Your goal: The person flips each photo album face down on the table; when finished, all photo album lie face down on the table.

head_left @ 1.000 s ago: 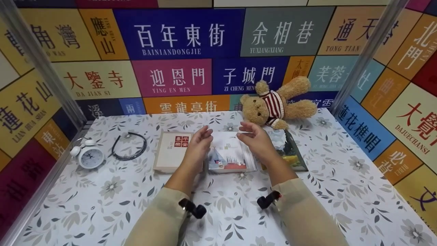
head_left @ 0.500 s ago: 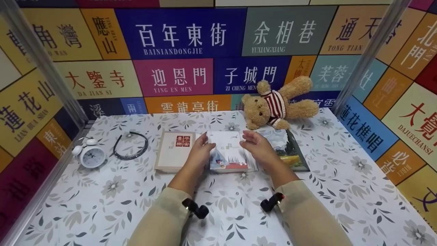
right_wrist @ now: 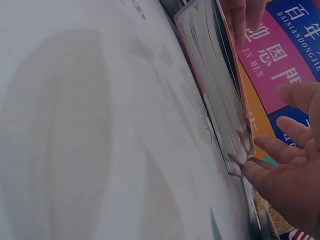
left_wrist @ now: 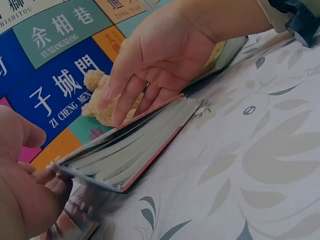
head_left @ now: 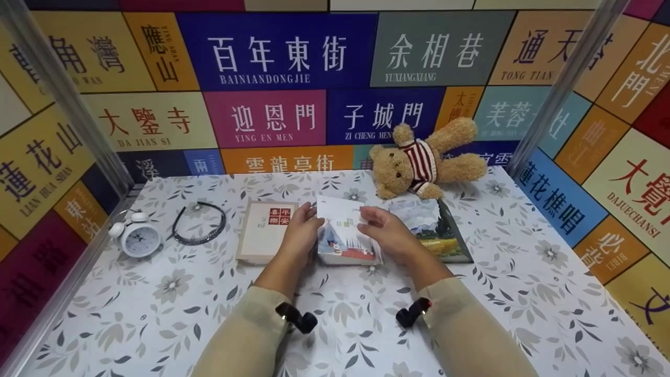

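White illustrated book (head_left: 345, 235), tent picture and red strip on cover, sits mid-table on floral tablecloth (head_left: 345, 319), between both hands. Left hand (head_left: 301, 230) at its left side: fingertips touch a cover corner, thumb apart from it in left wrist view, so no pinch. Right hand (head_left: 390, 233) at the right side: fingers spread, tips touching the book's edge, thumb raised off it. Page edges show, slightly fanned under the cover; can't tell if the book is fully flat on the cloth.

Room: beige book (head_left: 261, 238) with red character squares just beside on the left, narrow gap, left hand partly over its right edge. Landscape-painting book (head_left: 445, 230) to the right, partly behind right hand. Teddy bear (head_left: 419, 159), striped sweater, lies on its side behind, near the painting book's far edge. Tablecloth runs from the near edges of the books toward the sleeves (head_left: 246, 330). Black headband (head_left: 199, 242) and white twin-bell alarm clock (head_left: 140, 241) lie further left, apart from the books.
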Demonstrator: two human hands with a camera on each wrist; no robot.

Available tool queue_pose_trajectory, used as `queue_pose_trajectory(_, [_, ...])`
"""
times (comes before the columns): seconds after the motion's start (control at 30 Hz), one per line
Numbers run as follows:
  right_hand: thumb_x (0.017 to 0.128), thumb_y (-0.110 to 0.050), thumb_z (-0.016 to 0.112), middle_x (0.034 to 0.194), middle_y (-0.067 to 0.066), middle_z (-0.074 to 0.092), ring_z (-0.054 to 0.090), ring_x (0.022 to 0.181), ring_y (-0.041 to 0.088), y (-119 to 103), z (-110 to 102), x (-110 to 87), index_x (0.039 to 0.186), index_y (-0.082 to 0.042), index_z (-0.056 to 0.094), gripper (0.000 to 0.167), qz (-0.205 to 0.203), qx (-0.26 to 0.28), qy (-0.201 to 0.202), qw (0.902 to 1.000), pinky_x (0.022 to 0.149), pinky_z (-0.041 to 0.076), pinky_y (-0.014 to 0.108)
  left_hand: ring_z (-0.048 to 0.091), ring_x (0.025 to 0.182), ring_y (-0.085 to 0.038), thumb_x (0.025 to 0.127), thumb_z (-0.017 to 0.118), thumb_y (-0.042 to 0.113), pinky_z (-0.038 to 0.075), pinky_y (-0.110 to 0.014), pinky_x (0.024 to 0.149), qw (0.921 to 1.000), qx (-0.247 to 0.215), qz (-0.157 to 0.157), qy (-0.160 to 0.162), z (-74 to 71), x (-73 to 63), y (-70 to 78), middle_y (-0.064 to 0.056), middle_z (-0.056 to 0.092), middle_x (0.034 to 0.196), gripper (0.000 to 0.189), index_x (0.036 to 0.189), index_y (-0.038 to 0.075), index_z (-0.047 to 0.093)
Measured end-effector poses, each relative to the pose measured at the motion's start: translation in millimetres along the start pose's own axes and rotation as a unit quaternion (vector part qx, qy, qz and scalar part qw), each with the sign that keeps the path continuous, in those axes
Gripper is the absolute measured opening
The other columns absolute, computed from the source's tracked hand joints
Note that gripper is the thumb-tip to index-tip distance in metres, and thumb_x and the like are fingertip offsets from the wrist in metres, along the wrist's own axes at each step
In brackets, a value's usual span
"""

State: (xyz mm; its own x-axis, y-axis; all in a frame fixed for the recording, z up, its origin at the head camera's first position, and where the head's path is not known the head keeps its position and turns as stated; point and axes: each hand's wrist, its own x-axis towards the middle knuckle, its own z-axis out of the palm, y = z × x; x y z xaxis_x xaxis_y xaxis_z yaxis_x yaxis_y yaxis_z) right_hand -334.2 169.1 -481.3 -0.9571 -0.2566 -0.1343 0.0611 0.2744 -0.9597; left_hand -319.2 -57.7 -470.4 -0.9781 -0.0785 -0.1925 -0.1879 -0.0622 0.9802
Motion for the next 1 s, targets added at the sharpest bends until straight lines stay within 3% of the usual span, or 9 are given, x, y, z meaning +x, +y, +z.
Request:
queue_pose_trajectory(0.17, [0.103, -0.023, 0.072, 0.17, 0.009, 0.045, 0.037, 0.161, 0.031, -2, 1, -1.7, 0.16, -0.016, 0.049, 0.061, 0.006, -0.001, 0.009, 0.9999, 0.136, 0.026, 0.046, 0.026, 0.166, -0.023, 0.104, 0.058, 0.012, 0.016, -0.044, 0.139, 0.9995, -0.01, 0.008, -0.027, 1.4, -0.9, 1.7, -0.003, 0.036, 0.175, 0.069, 0.168, 0.017, 0.034])
queue_pose_trajectory(0.3, [0.102, -0.028, 0.073, 0.17, 0.007, 0.045, 0.036, 0.162, 0.031, -5, 1, -3.3, 0.158, -0.019, 0.052, 0.061, 0.002, -0.025, 0.002, 0.9997, 0.136, 0.025, 0.047, 0.045, 0.156, -0.024, 0.102, 0.061, 0.011, 0.031, -0.044, 0.134, 0.9988, -0.032, 0.001, -0.038, 1.3, -2.4, 2.8, -0.005, 0.046, 0.169, 0.068, 0.166, 0.017, 0.04])
queue_pose_trajectory(0.47, [0.099, -0.03, 0.077, 0.171, 0.01, 0.043, 0.035, 0.162, 0.037, -12, 2, -7.7, 0.154, -0.024, 0.057, 0.059, -0.013, -0.093, -0.02, 0.9954, 0.135, 0.025, 0.053, 0.07, 0.125, -0.024, 0.102, 0.06, 0.015, 0.057, -0.04, 0.11, 0.9952, -0.071, -0.019, -0.064, -0.3, -6.0, 4.8, -0.012, 0.065, 0.15, 0.065, 0.165, 0.019, 0.043])
queue_pose_trajectory(0.6, [0.099, -0.032, 0.076, 0.17, 0.01, 0.045, 0.04, 0.158, 0.041, -20, 5, -12.0, 0.153, -0.027, 0.059, 0.057, -0.025, -0.126, -0.024, 0.9915, 0.131, 0.032, 0.058, 0.073, 0.109, -0.02, 0.1, 0.062, 0.017, 0.06, -0.033, 0.093, 0.9939, -0.085, -0.001, -0.07, -0.4, -8.9, 8.1, -0.013, 0.071, 0.14, 0.065, 0.163, 0.023, 0.047])
queue_pose_trajectory(0.7, [0.1, -0.034, 0.075, 0.171, 0.009, 0.044, 0.044, 0.155, 0.044, -28, 7, -16.9, 0.155, -0.028, 0.057, 0.059, -0.032, -0.117, -0.032, 0.9921, 0.127, 0.039, 0.059, 0.072, 0.117, -0.023, 0.101, 0.063, 0.02, 0.06, -0.035, 0.099, 0.9914, -0.1, 0.026, -0.08, 0.5, -12.7, 12.3, -0.013, 0.066, 0.147, 0.064, 0.163, 0.023, 0.046])
queue_pose_trajectory(0.83, [0.102, -0.038, 0.073, 0.171, 0.006, 0.043, 0.042, 0.157, 0.042, -39, 12, -25.3, 0.159, -0.029, 0.052, 0.062, -0.061, -0.08, -0.052, 0.9935, 0.124, 0.043, 0.059, 0.06, 0.143, -0.031, 0.104, 0.063, 0.03, 0.052, -0.046, 0.118, 0.9878, -0.103, 0.062, -0.099, 2.7, -19.8, 18.8, -0.013, 0.052, 0.163, 0.064, 0.165, 0.023, 0.043])
queue_pose_trajectory(1.0, [0.108, -0.027, 0.066, 0.172, 0.008, 0.041, 0.046, 0.155, 0.036, -51, 18, -32.5, 0.164, -0.024, 0.045, 0.06, -0.114, 0.018, -0.08, 0.9901, 0.121, 0.048, 0.056, 0.039, 0.161, -0.031, 0.108, 0.057, 0.042, 0.039, -0.054, 0.129, 0.9875, -0.046, 0.092, -0.119, 6.7, -28.8, 25.0, -0.006, 0.036, 0.175, 0.063, 0.166, 0.024, 0.04])
